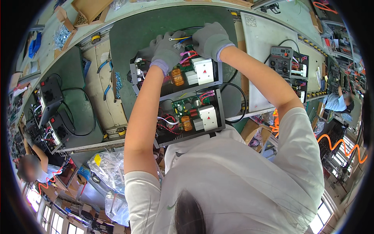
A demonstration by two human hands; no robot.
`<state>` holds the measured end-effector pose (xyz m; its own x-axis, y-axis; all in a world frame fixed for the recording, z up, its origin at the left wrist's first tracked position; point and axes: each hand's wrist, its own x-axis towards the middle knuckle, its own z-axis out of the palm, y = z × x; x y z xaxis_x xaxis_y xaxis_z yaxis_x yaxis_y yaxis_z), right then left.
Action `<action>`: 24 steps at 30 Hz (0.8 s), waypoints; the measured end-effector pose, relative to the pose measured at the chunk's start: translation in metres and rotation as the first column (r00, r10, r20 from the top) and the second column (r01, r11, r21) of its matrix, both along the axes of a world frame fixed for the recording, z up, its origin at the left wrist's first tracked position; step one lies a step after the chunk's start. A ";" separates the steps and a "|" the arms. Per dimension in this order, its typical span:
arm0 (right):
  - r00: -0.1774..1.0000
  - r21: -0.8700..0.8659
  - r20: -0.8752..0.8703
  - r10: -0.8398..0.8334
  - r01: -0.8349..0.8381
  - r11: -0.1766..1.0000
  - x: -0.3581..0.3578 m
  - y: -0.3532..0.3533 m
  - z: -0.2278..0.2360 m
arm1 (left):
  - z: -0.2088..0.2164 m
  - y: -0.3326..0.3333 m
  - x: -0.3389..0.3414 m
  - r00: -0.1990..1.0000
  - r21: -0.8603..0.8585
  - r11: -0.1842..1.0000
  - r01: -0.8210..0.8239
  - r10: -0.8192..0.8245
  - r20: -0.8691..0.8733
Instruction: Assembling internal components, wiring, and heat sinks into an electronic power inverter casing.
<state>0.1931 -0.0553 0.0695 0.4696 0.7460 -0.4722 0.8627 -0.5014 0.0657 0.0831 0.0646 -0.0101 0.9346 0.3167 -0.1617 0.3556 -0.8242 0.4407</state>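
Both my hands wear grey gloves and reach over the far side of an uncovered metal-cased electrical unit [177, 77]. It has a copper-wound coil, a green circuit board and white blocks inside. My right hand [212, 39] is closed round the end of a black power cord [191, 27]. From its fingers a yellow wire [180, 38] with a ring terminal points left, beside a short blue wire. My left hand [166, 49] is bent over the unit's far left part, close to a small clear connector [178, 45]. What its fingers grip is hidden.
A second open unit [191, 117] stands nearer my body. Blue-handled pliers [104, 67] and a small box of screws [117, 85] lie left. More units [281, 61] stand on a white board at right, others [50, 95] on the left mat. Co-workers sit at both sides.
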 end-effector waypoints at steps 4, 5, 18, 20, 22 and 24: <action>0.995 -0.066 0.050 0.086 -0.083 0.994 -0.003 0.002 0.002 | 0.001 0.000 0.001 1.000 0.001 1.000 0.006 -0.005 -0.006; 0.979 -0.065 0.127 0.161 -0.154 0.986 -0.004 0.001 0.001 | 0.001 -0.001 0.001 1.000 0.012 1.000 -0.002 0.002 -0.018; 0.967 0.057 0.123 0.224 -0.232 0.971 0.002 -0.018 -0.012 | -0.005 0.000 -0.002 0.998 0.001 1.000 -0.003 0.003 0.068; 0.970 0.088 0.132 0.203 -0.216 0.973 0.001 -0.016 -0.012 | -0.004 0.000 -0.002 0.998 -0.005 1.000 -0.006 0.007 0.066; 0.974 0.065 0.122 0.191 -0.200 0.978 0.000 -0.012 -0.011 | -0.001 0.000 -0.002 0.998 -0.010 1.000 -0.013 0.013 0.057; 0.978 0.036 0.110 0.177 -0.182 0.983 0.000 -0.008 -0.009 | 0.002 -0.001 -0.002 0.999 -0.003 1.000 -0.009 0.009 0.034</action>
<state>0.1934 -0.0637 0.0602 0.3714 0.8423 -0.3906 0.9284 -0.3432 0.1426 0.0812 0.0639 -0.0080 0.9366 0.3251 -0.1308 0.3481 -0.8196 0.4551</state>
